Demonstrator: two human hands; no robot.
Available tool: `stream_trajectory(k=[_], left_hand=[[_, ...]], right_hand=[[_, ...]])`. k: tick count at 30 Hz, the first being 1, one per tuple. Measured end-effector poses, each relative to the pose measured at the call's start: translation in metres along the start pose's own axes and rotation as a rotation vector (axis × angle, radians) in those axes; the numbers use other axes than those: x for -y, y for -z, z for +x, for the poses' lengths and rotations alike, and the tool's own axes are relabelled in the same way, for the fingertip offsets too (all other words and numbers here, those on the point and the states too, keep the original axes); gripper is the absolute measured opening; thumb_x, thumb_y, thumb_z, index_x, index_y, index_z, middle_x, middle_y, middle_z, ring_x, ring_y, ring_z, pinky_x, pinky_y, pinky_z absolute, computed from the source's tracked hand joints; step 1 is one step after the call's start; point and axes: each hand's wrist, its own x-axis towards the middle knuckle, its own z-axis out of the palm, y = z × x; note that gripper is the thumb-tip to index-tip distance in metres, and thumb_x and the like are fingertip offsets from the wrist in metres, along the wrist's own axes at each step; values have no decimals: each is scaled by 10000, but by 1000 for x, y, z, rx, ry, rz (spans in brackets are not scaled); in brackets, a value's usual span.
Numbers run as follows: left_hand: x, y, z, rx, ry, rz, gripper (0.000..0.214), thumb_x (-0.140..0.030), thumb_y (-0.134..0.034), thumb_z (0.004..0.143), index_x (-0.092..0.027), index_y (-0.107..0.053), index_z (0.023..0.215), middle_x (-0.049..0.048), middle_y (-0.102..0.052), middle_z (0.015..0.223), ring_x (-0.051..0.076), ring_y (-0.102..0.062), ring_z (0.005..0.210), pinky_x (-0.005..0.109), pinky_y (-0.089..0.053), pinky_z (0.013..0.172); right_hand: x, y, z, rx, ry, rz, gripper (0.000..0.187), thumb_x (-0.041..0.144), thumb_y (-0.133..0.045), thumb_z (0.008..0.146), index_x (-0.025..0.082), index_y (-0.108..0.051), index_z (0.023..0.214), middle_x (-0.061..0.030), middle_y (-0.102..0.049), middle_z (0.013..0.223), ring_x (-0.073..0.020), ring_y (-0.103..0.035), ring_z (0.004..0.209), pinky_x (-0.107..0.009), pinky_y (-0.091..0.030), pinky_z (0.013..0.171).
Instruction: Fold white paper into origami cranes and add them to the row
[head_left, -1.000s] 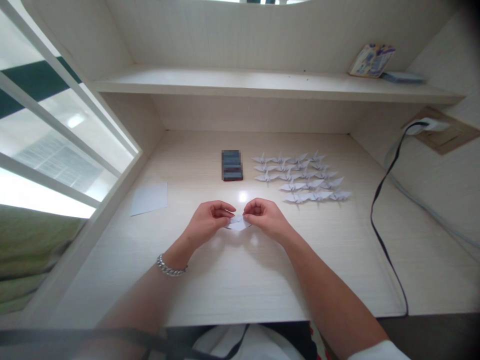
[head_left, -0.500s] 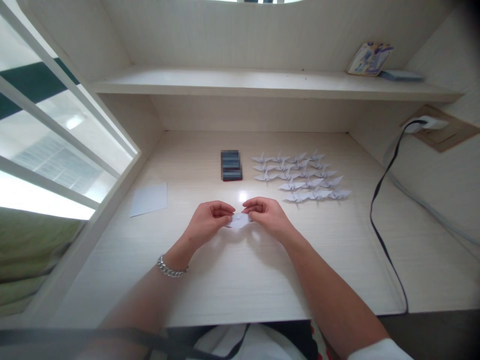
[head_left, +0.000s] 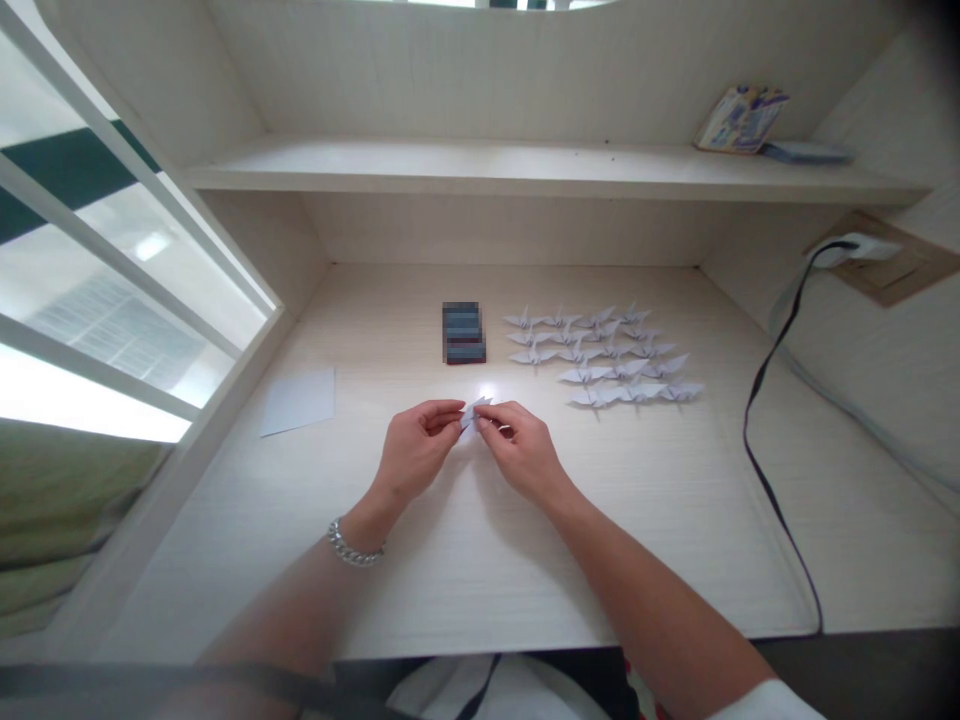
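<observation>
A small piece of folded white paper (head_left: 475,409) is pinched between my two hands over the middle of the desk. My left hand (head_left: 421,440), with a silver chain bracelet (head_left: 355,545) at the wrist, grips its left side between thumb and fingers. On the opposite side, my right hand (head_left: 519,447) holds the paper at the fingertips, which partly cover it. Several folded white paper cranes (head_left: 630,369) stand in rows beyond my right hand. Off to the left lies a flat white sheet of paper (head_left: 298,402).
A dark rectangular object (head_left: 463,333), blurred out, lies behind my hands. A black cable (head_left: 766,370) runs from the wall socket (head_left: 885,258) down the desk's right side. The shelf (head_left: 480,165) above carries a colourful packet (head_left: 742,119). A barred window (head_left: 112,240) is on the left.
The folded paper has been turned and now looks narrower and pointed, raised slightly away from me. My right hand has shifted left, closer to my left hand.
</observation>
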Motion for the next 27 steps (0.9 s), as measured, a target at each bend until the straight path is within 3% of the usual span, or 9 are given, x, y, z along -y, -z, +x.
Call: stream_trajectory(k=[7,10,17,22,27], left_hand=[[1,-4,-4,70,-38,52,269,-262,-616,758,-150,-670,996,94,-701,998,206,-661,895,349,-521,843],[1,-3,-3,111,-47,16,281,-249,-623,750,-144,-650,1010,92,-704,966,190,-662,872,342,-521,831],[-6,12,3,-92,-134,344,243,-328,-650,724,-179,-689,912,64,-692,873,147,-619,688,276,-512,665],[-8,5,0,152,-25,144,224,-302,-673,699,-155,-695,867,76,-709,856,176,-643,756,277,-515,682],[-7,3,-1,175,46,79,206,-292,-674,697,-147,-697,841,68,-704,800,156,-627,689,265,-503,638]], right_hand=[[-9,-2,4,47,-204,248,321,356,-673,710,156,-663,960,-87,-685,927,-178,-639,815,-298,-521,730],[-15,-1,7,28,-225,265,234,305,-651,722,154,-676,898,-78,-699,880,-173,-644,785,-306,-513,740],[-20,5,11,68,-322,344,194,253,-653,687,149,-689,847,-66,-705,815,-170,-639,730,-287,-495,671],[-14,8,9,183,-288,297,171,250,-639,698,160,-702,829,-54,-700,779,-159,-621,690,-274,-476,638],[-10,10,8,202,-288,356,180,265,-663,680,155,-696,819,-61,-697,779,-169,-627,701,-280,-482,639]])
